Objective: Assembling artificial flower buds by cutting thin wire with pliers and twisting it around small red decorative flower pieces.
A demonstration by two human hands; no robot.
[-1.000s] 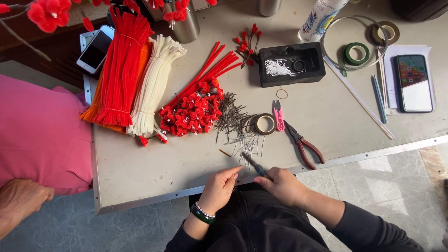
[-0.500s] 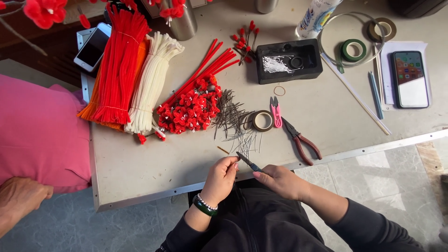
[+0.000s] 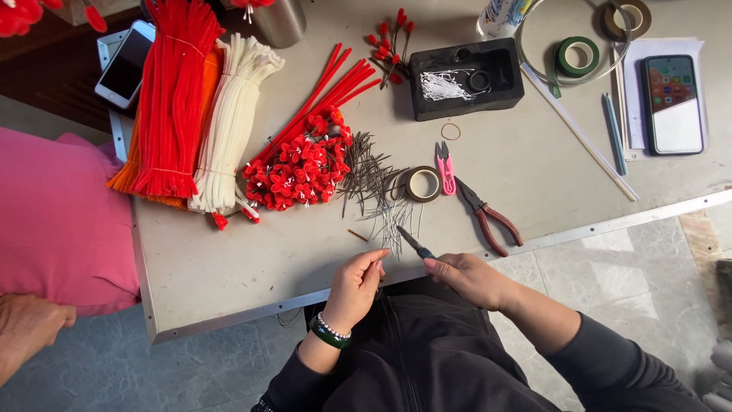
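A wide grey desk fills most of the view, with a pink cushion against its left side. On the desk lie a thick bundle of red pipe cleaners over an orange one, a cream-white bundle just beside them, and a heap of small red flowers near the middle. A black tray sits further back, a phone at the far right, and red-handled pliers near the front edge beside a roll of brown tape. A scatter of thin wire pieces lies between flowers and tape. At the front edge, the right hand is clenched around small dark-tipped pliers, pointing toward the wires. The left hand is curled, fingertips pinched together just beside the tool's tip; what it pinches is too small to tell.
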